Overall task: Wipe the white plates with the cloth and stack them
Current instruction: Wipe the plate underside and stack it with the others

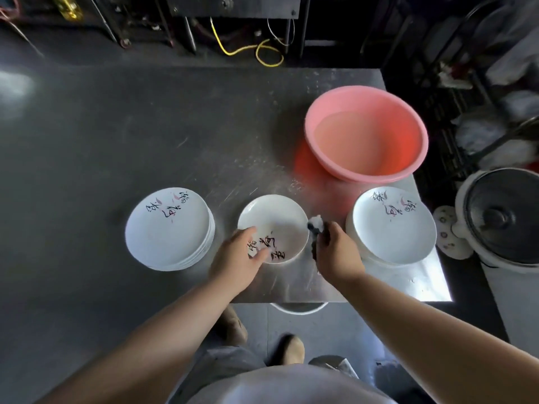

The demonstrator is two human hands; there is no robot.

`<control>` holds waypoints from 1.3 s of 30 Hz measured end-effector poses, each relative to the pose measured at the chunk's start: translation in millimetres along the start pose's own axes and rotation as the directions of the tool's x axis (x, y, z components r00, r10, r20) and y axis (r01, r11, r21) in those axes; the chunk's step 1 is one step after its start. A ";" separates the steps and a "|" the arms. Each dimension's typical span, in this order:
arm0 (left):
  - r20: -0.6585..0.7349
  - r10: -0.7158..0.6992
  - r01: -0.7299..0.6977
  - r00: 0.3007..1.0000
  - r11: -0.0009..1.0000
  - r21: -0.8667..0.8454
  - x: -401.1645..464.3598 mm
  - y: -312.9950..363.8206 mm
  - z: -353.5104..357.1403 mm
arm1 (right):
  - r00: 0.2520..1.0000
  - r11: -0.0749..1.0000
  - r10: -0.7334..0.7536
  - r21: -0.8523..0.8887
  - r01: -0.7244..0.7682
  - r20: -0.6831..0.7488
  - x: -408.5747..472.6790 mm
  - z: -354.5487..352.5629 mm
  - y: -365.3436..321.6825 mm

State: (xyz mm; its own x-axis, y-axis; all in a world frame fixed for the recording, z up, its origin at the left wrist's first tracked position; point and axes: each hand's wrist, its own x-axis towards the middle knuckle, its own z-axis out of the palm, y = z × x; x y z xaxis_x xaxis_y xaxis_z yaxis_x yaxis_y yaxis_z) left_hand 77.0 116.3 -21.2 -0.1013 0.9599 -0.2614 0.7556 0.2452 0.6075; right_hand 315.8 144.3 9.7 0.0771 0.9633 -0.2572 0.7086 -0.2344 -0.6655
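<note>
Mid-frame, the left hand (237,258) grips the single white calligraphy-printed plate (277,223); the right hand (335,252), just beside its right rim, clutches the crumpled dark-and-white cloth (317,225).

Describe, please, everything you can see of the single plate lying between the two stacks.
The single plate is white, round and shallow, glossy like ceramic, with black brush lettering and a pink mark near its front edge. It lies flat on the steel table. The left hand grips its front-left rim, thumb inside.
</note>
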 end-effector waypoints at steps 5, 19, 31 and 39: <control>0.358 -0.633 0.727 0.687 0.607 -0.321 27.6 37.1 -34.8 | 0.918 0.905 0.393 0.150 -0.397 0.057 33.0 1.6 -25.5; 0.567 -0.352 0.597 0.745 -0.027 -0.802 48.5 90.7 -97.5 | 0.950 0.642 0.306 0.750 -0.156 -0.065 31.0 -42.9 -74.7; 0.185 0.078 0.171 0.980 0.157 -0.973 9.1 179.5 -165.8 | 0.738 0.729 -0.674 -0.181 0.660 -0.024 0.4 -107.7 -178.0; 0.034 0.098 0.028 0.995 0.070 -0.997 -22.2 220.1 -179.8 | 0.535 0.456 -0.842 -0.439 0.774 0.070 -29.4 -163.2 -155.0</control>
State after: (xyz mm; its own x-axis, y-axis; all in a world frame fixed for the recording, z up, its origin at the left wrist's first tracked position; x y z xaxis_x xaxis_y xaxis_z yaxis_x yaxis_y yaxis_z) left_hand 129.2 173.4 253.2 -0.0041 0.9741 -0.2261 -0.5953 0.1793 0.7833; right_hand 318.2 173.7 234.8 -0.6042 0.7039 0.3734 0.6907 0.6963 -0.1952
